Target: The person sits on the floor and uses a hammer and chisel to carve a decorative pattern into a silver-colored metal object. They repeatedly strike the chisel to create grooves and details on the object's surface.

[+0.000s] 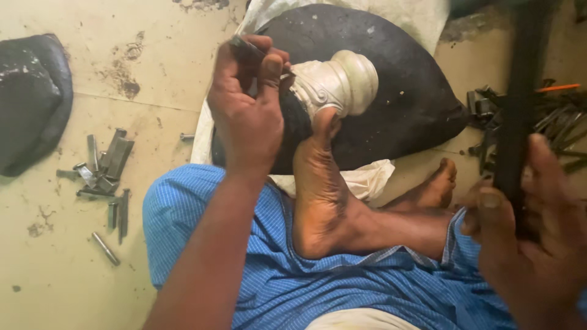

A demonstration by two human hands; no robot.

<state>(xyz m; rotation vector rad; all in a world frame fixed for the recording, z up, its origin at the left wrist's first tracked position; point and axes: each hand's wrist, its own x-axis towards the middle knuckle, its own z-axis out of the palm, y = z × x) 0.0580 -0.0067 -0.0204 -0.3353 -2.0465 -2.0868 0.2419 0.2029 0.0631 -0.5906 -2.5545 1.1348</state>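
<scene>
On the stained tan floor (55,269), scattered dark metal chisels (107,168)

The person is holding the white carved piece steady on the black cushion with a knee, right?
Not quite. In the head view a bare foot, not a knee, presses the white carved piece against the black cushion. The rest is right.
</scene>
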